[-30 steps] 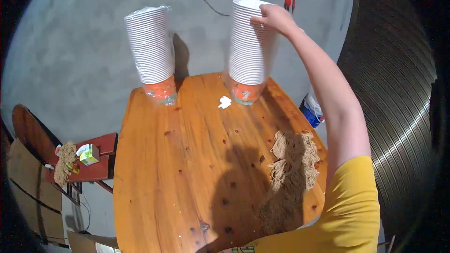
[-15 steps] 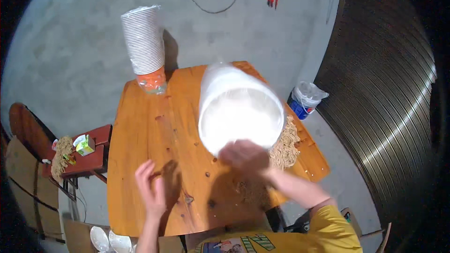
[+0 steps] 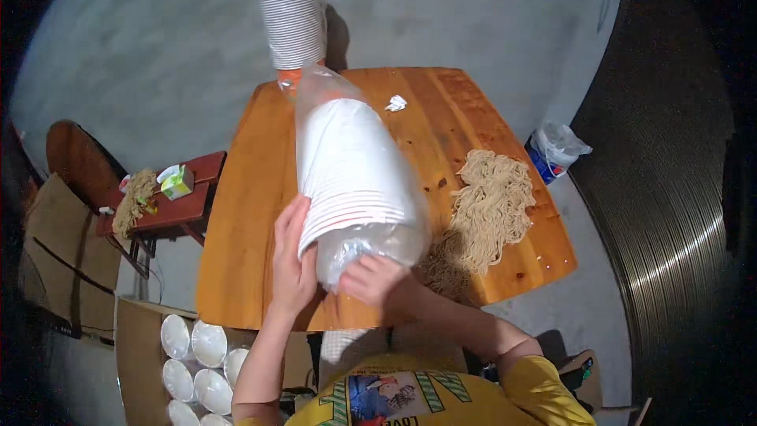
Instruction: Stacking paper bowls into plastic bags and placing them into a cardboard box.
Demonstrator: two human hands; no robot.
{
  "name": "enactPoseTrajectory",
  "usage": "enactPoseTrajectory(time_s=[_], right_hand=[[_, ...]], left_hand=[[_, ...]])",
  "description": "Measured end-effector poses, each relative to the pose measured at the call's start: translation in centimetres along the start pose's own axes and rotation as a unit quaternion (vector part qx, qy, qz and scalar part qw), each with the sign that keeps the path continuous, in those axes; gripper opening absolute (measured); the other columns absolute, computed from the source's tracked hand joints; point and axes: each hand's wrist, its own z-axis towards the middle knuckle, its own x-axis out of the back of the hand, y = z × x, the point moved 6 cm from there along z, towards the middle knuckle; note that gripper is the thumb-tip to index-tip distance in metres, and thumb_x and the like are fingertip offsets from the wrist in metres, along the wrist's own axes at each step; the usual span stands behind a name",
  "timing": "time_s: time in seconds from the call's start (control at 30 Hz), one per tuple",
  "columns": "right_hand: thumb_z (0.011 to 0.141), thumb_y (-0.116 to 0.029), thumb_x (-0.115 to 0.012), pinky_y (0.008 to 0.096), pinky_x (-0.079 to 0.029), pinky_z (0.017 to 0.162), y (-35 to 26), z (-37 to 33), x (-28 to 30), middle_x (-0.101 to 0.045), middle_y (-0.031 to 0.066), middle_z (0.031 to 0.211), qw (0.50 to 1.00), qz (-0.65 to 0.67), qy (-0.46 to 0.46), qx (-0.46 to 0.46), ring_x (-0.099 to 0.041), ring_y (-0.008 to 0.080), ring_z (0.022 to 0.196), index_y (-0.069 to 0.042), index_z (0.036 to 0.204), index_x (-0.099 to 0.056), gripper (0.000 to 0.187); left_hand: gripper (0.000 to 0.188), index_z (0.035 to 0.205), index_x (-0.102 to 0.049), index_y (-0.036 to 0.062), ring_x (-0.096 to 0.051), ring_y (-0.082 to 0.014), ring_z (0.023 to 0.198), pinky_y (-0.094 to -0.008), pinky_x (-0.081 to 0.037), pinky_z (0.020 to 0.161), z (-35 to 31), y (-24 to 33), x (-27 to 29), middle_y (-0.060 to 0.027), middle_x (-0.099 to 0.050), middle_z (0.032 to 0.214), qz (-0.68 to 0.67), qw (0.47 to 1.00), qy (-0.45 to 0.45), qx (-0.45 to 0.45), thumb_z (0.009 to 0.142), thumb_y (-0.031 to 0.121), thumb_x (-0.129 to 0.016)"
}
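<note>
Hands, left point(image 3: 293, 267) and right point(image 3: 377, 279), clamped the bagged stack of bowls point(image 3: 352, 170) lying tilted over the counter point(image 3: 244, 213); unwrapping the bag probably came next.

A long stack of white disposable bowls in a clear plastic sleeve point(image 3: 351, 173) is held tilted over the orange-brown wooden table point(image 3: 244, 213), gripped by the left hand point(image 3: 293, 264) and right hand point(image 3: 377, 280). A pile of pale noodles point(image 3: 489, 205) is seen beside it.
</note>
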Motion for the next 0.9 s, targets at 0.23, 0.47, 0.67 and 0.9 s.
enactPoseTrajectory(time_s=[0.23, 0.47, 0.67, 0.9], right_hand=[[0.07, -0.022, -0.078, 0.0319, -0.05, 0.052, 2.9, -2.5, 0.3, -0.058, 0.0095, 0.072, 0.941, 0.084, 0.169, -0.281, -0.061, 0.0219, 0.06, -0.002, 0.095, -0.056, 0.039], [0.084, -0.04, -0.059, 0.0402, -0.052, 0.053, 5.1, -0.9, -3.0, -0.064, 0.0156, 0.073, 0.882, -0.008, -0.091, -0.463, -0.065, 0.0297, 0.062, -0.004, 0.092, -0.054, 0.037], [0.08, -0.017, -0.058, 0.0416, -0.047, 0.063, 2.7, -4.2, -0.7, -0.055, 0.0132, 0.079, 0.956, 0.064, 0.081, -0.274, -0.056, 0.0322, 0.073, -0.004, 0.085, -0.049, 0.016], [0.075, -0.007, -0.061, 0.0418, -0.045, 0.07, 0.2, -5.8, 4.2, -0.05, 0.0143, 0.085, 0.928, 0.144, 0.117, -0.323, -0.051, 0.0329, 0.08, -0.004, 0.086, -0.048, 0.018]], left_hand=[[0.055, 0.134, -0.041, 0.0028, -0.039, -0.0368, 0.125, -0.0398, -0.031, 0.104, 0.6, -1.8, -1.0, -0.0211, -0.038, 0.134, 0.038, 0.998, 0.04, -0.003, 0.081, -0.008, -0.04], [0.058, 0.132, -0.044, 0.0046, -0.04, -0.0369, 0.124, -0.042, -0.033, 0.104, 0.4, -1.8, -3.4, -0.0204, -0.04, 0.133, 0.071, 0.997, 0.021, -0.028, 0.075, -0.009, -0.044], [0.058, 0.134, -0.04, 0.0039, -0.036, -0.0368, 0.126, -0.042, -0.03, 0.105, -0.1, -1.9, -3.0, -0.0201, -0.039, 0.133, 0.058, 0.998, 0.026, -0.008, 0.077, -0.005, -0.047], [0.034, 0.103, -0.044, 0.0034, -0.044, -0.02, 0.089, -0.0332, -0.037, 0.083, -7.4, 1.0, -3.1, -0.0106, -0.043, 0.1, -0.02, 0.992, 0.079, 0.092, 0.075, 0.008, -0.063]])
